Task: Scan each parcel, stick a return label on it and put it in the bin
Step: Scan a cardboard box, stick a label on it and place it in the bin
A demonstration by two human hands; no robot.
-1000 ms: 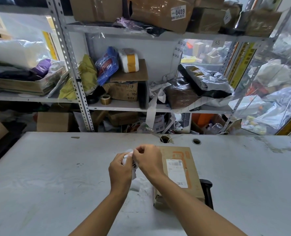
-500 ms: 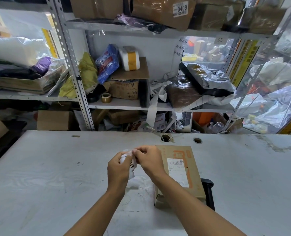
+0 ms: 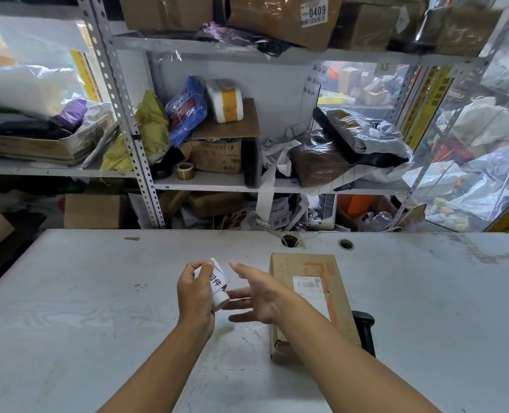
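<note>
Parcel depot, metal shelving (image 3: 122, 114) crammed with packages (image 3: 280, 19), worn table (image 3: 68, 293)

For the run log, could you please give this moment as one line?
left hand: holds label roll | right hand: open, beside roll | parcel: on table, no return label seen

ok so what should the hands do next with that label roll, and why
Probably the right hand, open beside the roll, should pinch the loose label end and peel it off. The left hand grips the label roll, and the parcel on the table shows only its barcode label.
</note>
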